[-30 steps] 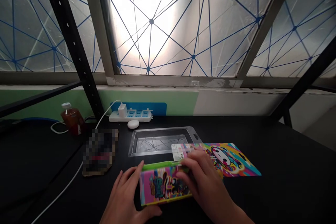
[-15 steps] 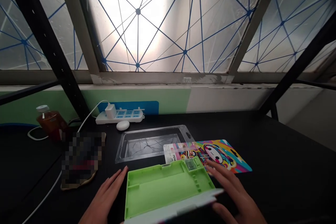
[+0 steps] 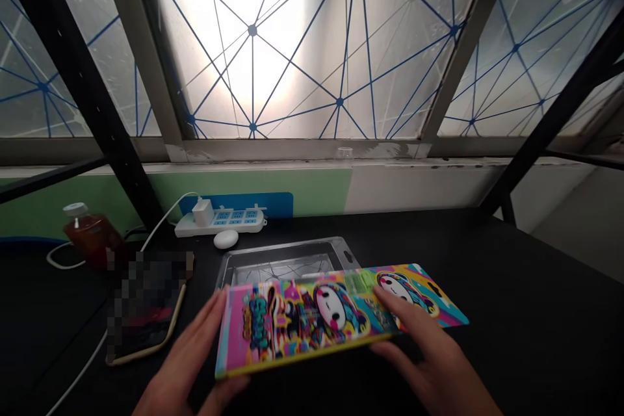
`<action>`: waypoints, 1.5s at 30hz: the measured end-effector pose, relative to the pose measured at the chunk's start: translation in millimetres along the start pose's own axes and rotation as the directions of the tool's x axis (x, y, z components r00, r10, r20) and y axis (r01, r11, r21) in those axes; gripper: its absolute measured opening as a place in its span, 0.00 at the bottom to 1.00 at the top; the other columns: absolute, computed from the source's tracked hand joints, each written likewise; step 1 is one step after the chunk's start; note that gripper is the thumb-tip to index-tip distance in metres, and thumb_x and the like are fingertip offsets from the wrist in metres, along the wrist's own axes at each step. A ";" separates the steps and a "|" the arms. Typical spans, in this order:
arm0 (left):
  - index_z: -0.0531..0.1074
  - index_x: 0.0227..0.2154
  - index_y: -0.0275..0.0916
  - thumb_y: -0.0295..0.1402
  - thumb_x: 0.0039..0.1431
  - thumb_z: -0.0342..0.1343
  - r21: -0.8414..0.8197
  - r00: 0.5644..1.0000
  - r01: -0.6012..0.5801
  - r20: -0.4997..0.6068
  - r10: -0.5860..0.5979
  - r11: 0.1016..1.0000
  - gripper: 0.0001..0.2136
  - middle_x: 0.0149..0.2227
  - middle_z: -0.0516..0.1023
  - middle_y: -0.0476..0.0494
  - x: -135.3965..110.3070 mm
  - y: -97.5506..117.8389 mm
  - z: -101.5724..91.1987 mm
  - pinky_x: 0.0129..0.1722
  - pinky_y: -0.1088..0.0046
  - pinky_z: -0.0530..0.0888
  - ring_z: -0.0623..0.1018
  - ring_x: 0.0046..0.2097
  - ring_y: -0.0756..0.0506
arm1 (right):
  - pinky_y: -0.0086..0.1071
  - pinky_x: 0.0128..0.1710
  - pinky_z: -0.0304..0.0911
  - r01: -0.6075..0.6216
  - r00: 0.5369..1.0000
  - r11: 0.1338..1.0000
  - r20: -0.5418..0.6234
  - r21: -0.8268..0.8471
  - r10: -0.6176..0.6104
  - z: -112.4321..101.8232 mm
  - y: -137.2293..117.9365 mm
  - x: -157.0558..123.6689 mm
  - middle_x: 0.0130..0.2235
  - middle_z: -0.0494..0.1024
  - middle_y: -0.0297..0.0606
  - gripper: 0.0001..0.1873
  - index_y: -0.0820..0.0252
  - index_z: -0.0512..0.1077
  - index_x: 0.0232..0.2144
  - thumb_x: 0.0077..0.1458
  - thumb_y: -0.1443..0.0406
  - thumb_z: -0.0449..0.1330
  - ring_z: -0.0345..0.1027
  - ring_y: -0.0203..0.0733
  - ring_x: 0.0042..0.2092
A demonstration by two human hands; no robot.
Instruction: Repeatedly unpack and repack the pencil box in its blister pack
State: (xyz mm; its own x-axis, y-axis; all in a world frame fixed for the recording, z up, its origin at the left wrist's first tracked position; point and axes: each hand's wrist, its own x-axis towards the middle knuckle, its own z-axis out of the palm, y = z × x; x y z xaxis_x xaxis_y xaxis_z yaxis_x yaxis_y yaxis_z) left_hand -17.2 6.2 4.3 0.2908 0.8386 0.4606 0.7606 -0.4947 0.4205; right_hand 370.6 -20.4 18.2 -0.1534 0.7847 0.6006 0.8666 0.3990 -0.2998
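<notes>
A pencil case (image 3: 302, 322) with a colourful cartoon lid is closed and tilted toward me, just above or on the black table. My left hand (image 3: 190, 357) grips its left end, fingers along the side and thumb near the lower front corner. At the right end, my right hand (image 3: 419, 344) holds it with fingertips on the lid by a small clear window and the thumb under the front edge. Behind the case lies a printed backing card (image 3: 439, 305) with the same cartoon figure. A clear plastic blister tray (image 3: 287, 250) is partly covered by the case.
On the left lie a phone (image 3: 151, 318) with a blurred screen and a white cable. A bottle of reddish-brown liquid (image 3: 92, 234) stands behind it. Near the wall are a power strip (image 3: 219, 224) and a small white rounded object (image 3: 225, 239). Black metal posts (image 3: 82, 71) flank the table (image 3: 526, 286).
The pencil case's lid has swung shut over the green inside, so its printed top now shows. Both hands have closed in on the case's ends.
</notes>
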 end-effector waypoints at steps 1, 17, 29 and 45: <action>0.41 0.74 0.57 0.38 0.71 0.50 0.041 0.999 -0.044 0.008 0.044 0.998 0.34 0.74 0.56 0.49 12.6 -0.4 -3.3 0.65 0.54 0.69 0.59 0.72 0.36 | 0.42 0.56 0.74 0.014 1.000 1.000 0.022 -0.016 -0.014 -0.5 1.0 16.2 0.59 0.78 0.45 0.27 0.53 0.65 0.66 0.68 0.56 0.58 0.76 0.53 0.57; 0.54 0.72 0.27 0.50 0.71 0.37 0.339 0.947 0.159 0.212 -0.240 0.927 0.36 0.75 0.46 0.31 73.1 -11.5 8.8 0.67 0.38 0.59 0.43 0.74 0.28 | 0.54 0.63 0.62 0.047 0.945 0.992 0.328 -0.115 -0.007 39.3 36.0 96.4 0.68 0.66 0.50 0.24 0.57 0.70 0.61 0.73 0.55 0.46 0.62 0.57 0.66; 0.47 0.74 0.47 0.56 0.71 0.45 0.055 0.819 0.069 0.567 -0.088 0.996 0.35 0.77 0.35 0.47 125.9 59.8 -7.6 0.71 0.43 0.49 0.35 0.75 0.35 | 0.44 0.42 0.64 -0.063 0.931 0.980 0.342 -0.190 0.126 24.1 74.6 58.2 0.38 0.73 0.41 0.25 0.54 0.68 0.33 0.65 0.40 0.53 0.67 0.49 0.39; 0.67 0.66 0.48 0.51 0.71 0.51 0.003 0.891 -0.031 0.453 0.026 1.000 0.26 0.74 0.57 0.42 121.6 88.1 -0.2 0.68 0.43 0.62 0.53 0.74 0.31 | 0.40 0.38 0.63 -0.056 0.947 0.978 0.298 -0.201 0.115 29.9 63.2 59.6 0.36 0.74 0.38 0.16 0.54 0.69 0.33 0.69 0.52 0.55 0.69 0.47 0.36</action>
State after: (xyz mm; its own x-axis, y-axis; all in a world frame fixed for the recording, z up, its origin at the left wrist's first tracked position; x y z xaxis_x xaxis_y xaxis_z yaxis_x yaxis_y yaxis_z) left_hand 85.0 64.6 97.5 0.5421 0.8376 0.0671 0.7528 -0.5195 0.4042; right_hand 402.1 65.8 12.9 -0.1870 0.9310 0.3133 0.9514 0.2511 -0.1782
